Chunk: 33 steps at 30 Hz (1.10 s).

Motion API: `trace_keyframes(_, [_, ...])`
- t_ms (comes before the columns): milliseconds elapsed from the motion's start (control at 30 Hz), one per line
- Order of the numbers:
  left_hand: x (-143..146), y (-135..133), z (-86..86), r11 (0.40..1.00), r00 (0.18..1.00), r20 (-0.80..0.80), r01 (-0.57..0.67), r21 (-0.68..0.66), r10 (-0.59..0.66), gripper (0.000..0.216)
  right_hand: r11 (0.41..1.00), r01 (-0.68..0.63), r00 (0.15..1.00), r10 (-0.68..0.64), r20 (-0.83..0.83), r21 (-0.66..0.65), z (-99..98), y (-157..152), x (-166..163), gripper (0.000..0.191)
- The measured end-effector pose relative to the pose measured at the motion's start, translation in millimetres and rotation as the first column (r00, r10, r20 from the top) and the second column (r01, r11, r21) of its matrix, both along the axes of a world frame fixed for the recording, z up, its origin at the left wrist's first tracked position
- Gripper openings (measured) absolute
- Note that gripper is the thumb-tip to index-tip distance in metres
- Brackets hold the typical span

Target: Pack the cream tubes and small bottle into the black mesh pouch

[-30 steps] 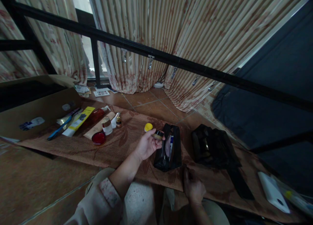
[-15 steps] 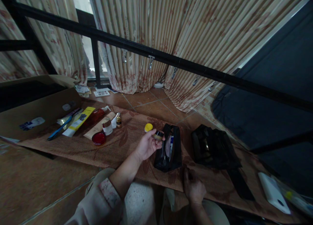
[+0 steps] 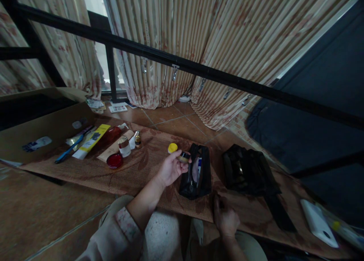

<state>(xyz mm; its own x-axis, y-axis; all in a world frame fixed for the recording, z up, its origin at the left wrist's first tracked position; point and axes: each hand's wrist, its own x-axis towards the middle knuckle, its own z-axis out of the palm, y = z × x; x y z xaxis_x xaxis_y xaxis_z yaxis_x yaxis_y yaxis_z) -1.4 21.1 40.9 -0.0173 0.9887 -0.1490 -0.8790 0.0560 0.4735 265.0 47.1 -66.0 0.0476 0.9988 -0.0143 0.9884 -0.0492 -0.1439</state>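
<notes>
The left hand [image 3: 172, 169] pinches a small jar [image 3: 184, 157] with a dark lid between thumb and fingers, over the far left edge of an open black pouch [image 3: 206, 177]. The right hand [image 3: 227, 220] is at the near edge of the worktop [image 3: 148, 166], to the right of that pouch; its fingers are in shadow, so I cannot tell how far they are closed or whether they grip anything.

A yellow-lidded tub [image 3: 172, 147] sits just beyond the left hand, and a second black bag [image 3: 250, 170] lies to the right. A patterned brown cloth covers the worktop. Farther left are a red round container [image 3: 114, 160], a white jar [image 3: 124, 148], a yellow-and-white tube [image 3: 92, 141] and a cardboard box [image 3: 61, 130]; at the far right, a white object [image 3: 317, 223]. Beyond are a tiled floor [image 3: 167, 115], a black rail [image 3: 193, 66] and striped curtains [image 3: 159, 30].
</notes>
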Motion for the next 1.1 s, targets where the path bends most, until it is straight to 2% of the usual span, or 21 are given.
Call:
trace_keyframes(400, [-0.1,-0.3,-0.8,1.0,1.0,-0.008,0.003,0.004,-0.003,0.029,1.0,0.007,1.0,-0.008,-0.027,-0.022,8.5,-2.3,-3.6,0.05])
trace_keyframes(867, [-0.3,0.6,-0.7,1.0,1.0,-0.029,-0.001,0.006,0.001,0.03,1.0,-0.025,1.0,0.025,0.006,0.0,9.2,-3.1,-4.2,0.048])
trace_keyframes(1100, [-1.1,1.0,-4.0,0.999,0.997,-0.076,-0.001,0.039,0.004,0.032,1.0,-0.001,1.0,0.001,-0.008,-0.017,7.2,-0.9,-3.4,0.05])
